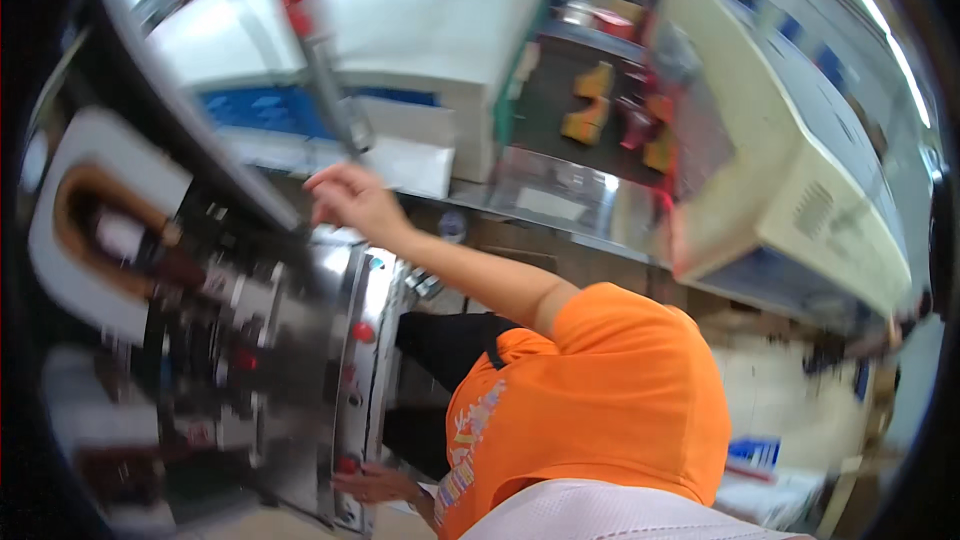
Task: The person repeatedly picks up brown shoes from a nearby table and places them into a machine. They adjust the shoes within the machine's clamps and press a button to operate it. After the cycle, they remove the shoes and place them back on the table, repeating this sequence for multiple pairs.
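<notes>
Two hands show in the blurred head view, both belonging to a person in an orange shirt (600, 390). The upper hand (345, 198), left of centre, is raised with fingers loosely curled beside a grey lever (335, 90); whether it grips is unclear. The lower hand (375, 485) rests open at the machine's (250, 340) metal edge, lower centre.

The machine panel (365, 340) looks like bright, glossy metal, with shiny red plastic buttons (363, 332). The lever (325, 70) looks like smooth grey metal. The orange shirt (610, 390) is matt cloth. The cream housing (800, 190) has a dull, painted look, with a glossy metal plate (560, 202) beside it.
</notes>
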The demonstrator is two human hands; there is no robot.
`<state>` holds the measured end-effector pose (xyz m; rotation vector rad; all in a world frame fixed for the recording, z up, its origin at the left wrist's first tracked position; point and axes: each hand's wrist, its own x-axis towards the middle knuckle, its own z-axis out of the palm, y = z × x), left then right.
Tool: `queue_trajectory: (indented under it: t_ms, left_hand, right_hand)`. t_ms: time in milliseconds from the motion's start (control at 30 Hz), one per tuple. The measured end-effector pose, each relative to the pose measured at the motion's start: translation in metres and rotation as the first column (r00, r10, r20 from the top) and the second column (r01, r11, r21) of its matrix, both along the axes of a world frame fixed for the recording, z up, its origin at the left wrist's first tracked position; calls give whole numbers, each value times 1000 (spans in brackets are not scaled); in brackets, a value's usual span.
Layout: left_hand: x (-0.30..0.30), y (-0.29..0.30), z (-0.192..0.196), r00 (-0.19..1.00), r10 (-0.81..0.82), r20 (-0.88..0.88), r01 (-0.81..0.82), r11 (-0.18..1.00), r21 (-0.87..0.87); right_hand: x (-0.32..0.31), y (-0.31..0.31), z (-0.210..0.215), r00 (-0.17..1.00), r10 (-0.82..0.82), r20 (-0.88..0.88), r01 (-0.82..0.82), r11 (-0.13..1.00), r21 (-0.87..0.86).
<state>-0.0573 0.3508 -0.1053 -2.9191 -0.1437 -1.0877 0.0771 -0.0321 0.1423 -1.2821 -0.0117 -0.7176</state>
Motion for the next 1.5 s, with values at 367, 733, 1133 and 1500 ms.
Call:
queue_trajectory:
  t_ms: [367, 733, 1133, 1500]
  left_hand:
    - [-9, 0, 54, 985, -164, -58, 97, 795, -598]
    - [37, -80, 198, 780, -552, 295, 595, 510, -621]
    - [99, -169, 273, 535, -716, 448, 833, 358, -422]
    - [95, -200, 238, 714, -672, 196, 700, 685, -202]
  right_hand:
    - [6, 34, 61, 970, 4, 245, 57, 969, -241]
    - [21, 58, 146, 882, 206, 423, 199, 652, -731]
    - [-4, 43, 177, 861, 331, 387, 276, 336, -901]
    - [-84, 64, 160, 624, 362, 693, 569, 397, -720]
